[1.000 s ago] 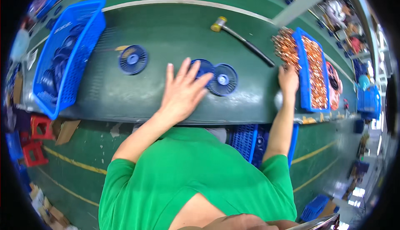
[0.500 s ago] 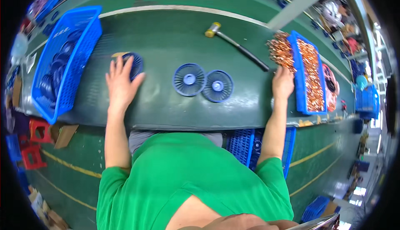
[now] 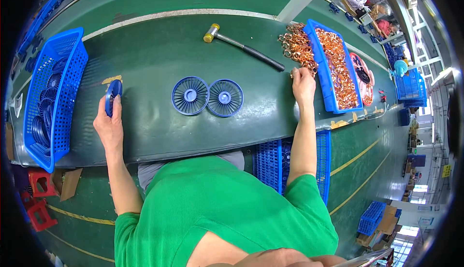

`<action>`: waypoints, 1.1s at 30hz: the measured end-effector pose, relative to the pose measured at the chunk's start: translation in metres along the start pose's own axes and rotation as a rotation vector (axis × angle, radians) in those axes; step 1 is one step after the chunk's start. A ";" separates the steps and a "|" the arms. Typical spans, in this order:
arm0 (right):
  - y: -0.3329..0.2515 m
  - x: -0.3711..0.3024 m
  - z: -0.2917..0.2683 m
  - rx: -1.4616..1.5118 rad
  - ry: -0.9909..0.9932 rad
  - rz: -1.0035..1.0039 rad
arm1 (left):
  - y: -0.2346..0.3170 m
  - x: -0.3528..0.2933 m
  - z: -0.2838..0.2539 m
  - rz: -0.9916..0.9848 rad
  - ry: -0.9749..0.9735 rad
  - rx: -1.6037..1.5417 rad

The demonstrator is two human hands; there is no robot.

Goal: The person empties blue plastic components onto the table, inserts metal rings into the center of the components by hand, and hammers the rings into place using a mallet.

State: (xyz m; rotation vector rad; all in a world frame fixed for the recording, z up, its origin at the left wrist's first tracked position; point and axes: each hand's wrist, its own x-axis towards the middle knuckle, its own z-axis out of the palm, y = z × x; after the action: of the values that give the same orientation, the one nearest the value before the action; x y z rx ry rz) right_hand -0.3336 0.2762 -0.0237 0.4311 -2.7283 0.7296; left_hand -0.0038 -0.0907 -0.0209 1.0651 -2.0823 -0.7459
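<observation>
At the left, my left hand (image 3: pixel 109 124) grips a blue round fan grille (image 3: pixel 113 94) by its edge, tilted nearly upright over the table. Two more fan grilles, a left one (image 3: pixel 190 95) and a right one (image 3: pixel 225 98), lie flat side by side in the middle, their rims touching or slightly overlapping. On the right, my right hand (image 3: pixel 304 88) pinches at the near end of a loose pile of copper-coloured rings (image 3: pixel 296 43). A ring shows at its fingertips; how many it holds is hidden.
A mallet (image 3: pixel 244 48) with yellow faces and black grip lies beyond the grilles. A blue tray (image 3: pixel 330 95) of copper rings stands right, beside a pink round container (image 3: pixel 363 81). A blue basket (image 3: pixel 61 134) of grilles stands left. Blue crates (image 3: pixel 268 165) sit below the table.
My left hand has closed on the grille that lay flat and tipped it up on edge. My right hand stays at the ring pile, fingers pinching. The whole view has shifted.
</observation>
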 end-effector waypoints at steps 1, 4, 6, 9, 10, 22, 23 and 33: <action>0.001 0.002 0.001 -0.078 0.053 0.016 | 0.003 -0.002 0.001 0.000 0.005 -0.044; 0.011 0.008 0.006 -0.255 0.104 0.079 | 0.014 -0.007 0.000 -0.031 0.011 -0.109; 0.013 0.002 0.006 -0.193 0.192 -0.078 | 0.018 -0.010 0.000 -0.023 0.018 -0.156; 0.001 -0.015 0.001 -0.240 0.009 -0.094 | 0.024 -0.014 0.004 0.007 0.045 -0.307; -0.002 -0.018 0.003 -0.256 0.035 -0.101 | 0.025 -0.016 0.005 0.033 0.063 -0.411; -0.134 -0.092 -0.019 0.472 0.218 -0.767 | 0.102 -0.056 0.042 -0.209 -0.583 -1.038; -0.146 -0.097 -0.017 0.517 0.208 -0.838 | 0.100 -0.059 0.050 -0.153 -0.557 -0.991; -0.198 -0.118 0.002 0.492 -0.014 -0.865 | 0.102 -0.067 0.046 0.018 -0.476 -0.799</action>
State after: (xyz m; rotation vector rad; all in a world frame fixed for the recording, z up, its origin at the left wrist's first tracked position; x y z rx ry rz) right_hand -0.1563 0.1363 0.0207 1.5715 -1.9983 1.0846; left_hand -0.0565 0.0255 0.0058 0.4380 -1.8375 -1.7564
